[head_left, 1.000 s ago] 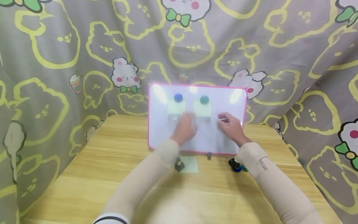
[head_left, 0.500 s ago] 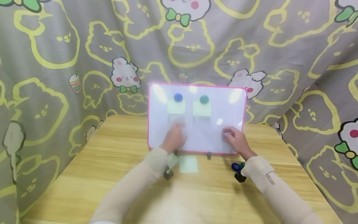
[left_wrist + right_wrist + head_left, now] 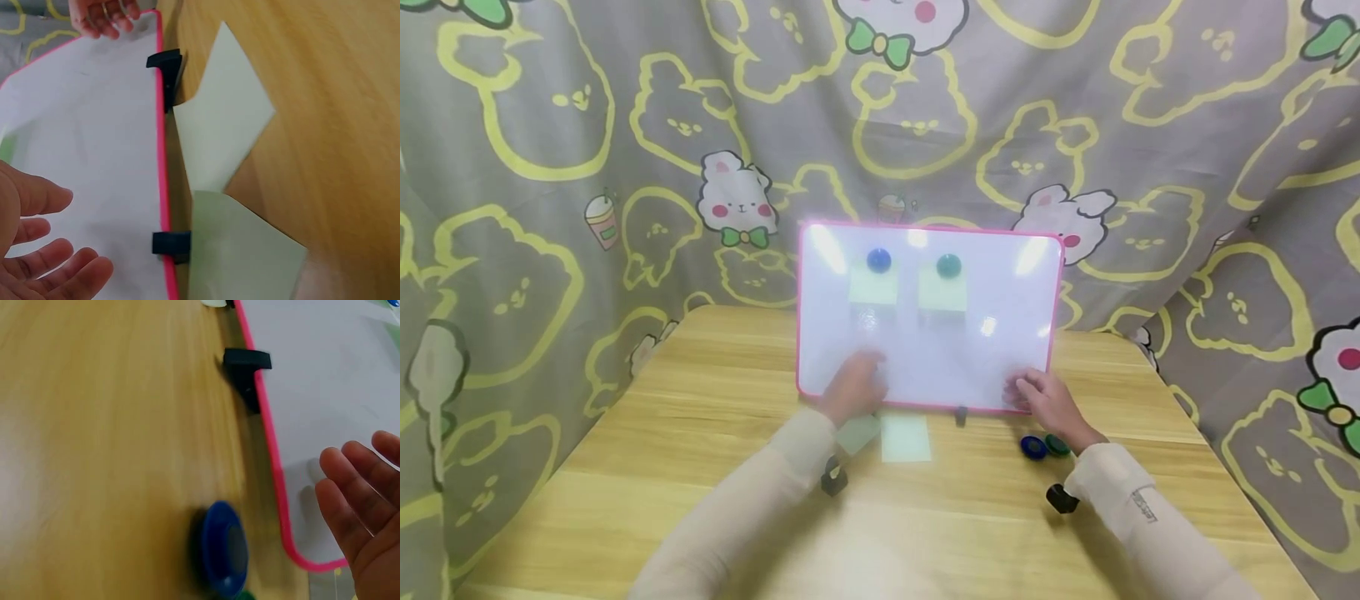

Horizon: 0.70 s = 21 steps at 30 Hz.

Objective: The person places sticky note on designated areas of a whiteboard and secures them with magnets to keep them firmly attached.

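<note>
Stretching lengthwise from left to right, the whiteboard [image 3: 940, 367] is faced at lower left by the left hand [image 3: 854, 387] and at lower right by the right hand [image 3: 1054, 405], both empty with fingers relaxed, the paper sheets [image 3: 906, 439] lying nearer the left hand.

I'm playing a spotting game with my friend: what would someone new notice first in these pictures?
Probably the shiny white board with the pink edge, standing toward the back of the wooden table. Near its top, a blue disc and a green disc sit over two pale notes, side by side. The curtain behind it, with yellow cartoon outlines, would likely catch the eye too.
</note>
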Tool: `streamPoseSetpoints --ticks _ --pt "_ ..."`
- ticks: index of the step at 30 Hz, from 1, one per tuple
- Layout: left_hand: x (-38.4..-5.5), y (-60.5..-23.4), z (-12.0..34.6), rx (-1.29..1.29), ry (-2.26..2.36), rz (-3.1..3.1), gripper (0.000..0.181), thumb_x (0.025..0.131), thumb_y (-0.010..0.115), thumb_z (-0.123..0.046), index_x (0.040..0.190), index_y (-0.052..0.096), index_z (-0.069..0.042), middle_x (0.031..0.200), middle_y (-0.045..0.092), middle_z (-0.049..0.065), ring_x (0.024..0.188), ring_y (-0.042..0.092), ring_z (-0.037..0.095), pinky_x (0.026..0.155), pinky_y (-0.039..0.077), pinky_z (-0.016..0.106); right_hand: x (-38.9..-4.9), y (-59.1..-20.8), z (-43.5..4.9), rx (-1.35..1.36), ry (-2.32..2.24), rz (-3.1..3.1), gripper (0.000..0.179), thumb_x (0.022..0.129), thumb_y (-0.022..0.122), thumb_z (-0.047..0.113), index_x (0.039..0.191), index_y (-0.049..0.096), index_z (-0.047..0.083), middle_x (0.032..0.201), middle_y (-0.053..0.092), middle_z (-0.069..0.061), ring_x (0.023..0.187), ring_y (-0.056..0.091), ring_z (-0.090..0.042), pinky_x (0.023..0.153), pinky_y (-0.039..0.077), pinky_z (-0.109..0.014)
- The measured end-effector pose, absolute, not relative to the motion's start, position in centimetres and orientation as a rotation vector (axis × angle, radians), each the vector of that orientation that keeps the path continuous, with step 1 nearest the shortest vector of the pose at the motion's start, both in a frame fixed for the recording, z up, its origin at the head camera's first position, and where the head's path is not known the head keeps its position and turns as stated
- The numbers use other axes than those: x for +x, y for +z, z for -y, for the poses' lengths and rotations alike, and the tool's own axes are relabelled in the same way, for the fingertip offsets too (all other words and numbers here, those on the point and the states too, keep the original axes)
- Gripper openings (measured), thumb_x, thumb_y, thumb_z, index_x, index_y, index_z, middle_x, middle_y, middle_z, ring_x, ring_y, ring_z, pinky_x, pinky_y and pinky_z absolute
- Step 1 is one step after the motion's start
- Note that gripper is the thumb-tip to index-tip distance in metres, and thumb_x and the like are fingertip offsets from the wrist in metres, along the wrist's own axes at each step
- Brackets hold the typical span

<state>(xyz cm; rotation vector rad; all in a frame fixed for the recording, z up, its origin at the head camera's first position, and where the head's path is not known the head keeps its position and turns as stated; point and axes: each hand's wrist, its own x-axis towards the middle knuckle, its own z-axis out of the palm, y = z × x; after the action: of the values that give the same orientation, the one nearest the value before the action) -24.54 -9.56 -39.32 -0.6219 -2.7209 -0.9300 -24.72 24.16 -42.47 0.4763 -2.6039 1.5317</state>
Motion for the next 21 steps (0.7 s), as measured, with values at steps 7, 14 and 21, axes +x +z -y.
streamPoseSetpoints --ticks 7,14,21 --pt "-24.5 -40.5 10.2 -0.619 -0.948 2.798 0.04 0.08 0.067 0.003 0.119 0.057 0.009 0.114 0.06 0.022 0.106 0.057 0.037 0.098 0.045 0.048 -23.6 -42.8 -25.3 0.596 1.336 2.693 0.021 0.099 0.05 0.005 0.104 0.063 -0.01 0.094 0.068 -0.019 0.085 0.066 -0.034 0.074 0.057 -0.039" --pt "-24.5 -42.5 11.3 -0.738 -0.841 2.799 0.023 0.079 0.073 -0.001 0.099 0.064 0.004 0.093 0.064 0.015 0.087 0.059 0.03 0.084 0.05 0.045 -23.8 -44.9 -26.6 0.705 1.058 2.785 0.009 0.089 0.064 0.005 0.097 0.067 0.002 0.089 0.069 -0.006 0.081 0.065 -0.019 0.072 0.054 -0.031" --pt "-23.7 -42.6 11.9 -0.645 -0.949 2.862 0.022 0.072 0.072 0.007 0.093 0.068 0.001 0.093 0.066 0.015 0.087 0.061 0.031 0.083 0.051 0.046 -23.1 -45.0 -27.0 0.752 0.975 2.888 0.009 0.087 0.069 0.008 0.096 0.065 0.005 0.088 0.066 0.0 0.082 0.064 -0.017 0.072 0.055 -0.031"
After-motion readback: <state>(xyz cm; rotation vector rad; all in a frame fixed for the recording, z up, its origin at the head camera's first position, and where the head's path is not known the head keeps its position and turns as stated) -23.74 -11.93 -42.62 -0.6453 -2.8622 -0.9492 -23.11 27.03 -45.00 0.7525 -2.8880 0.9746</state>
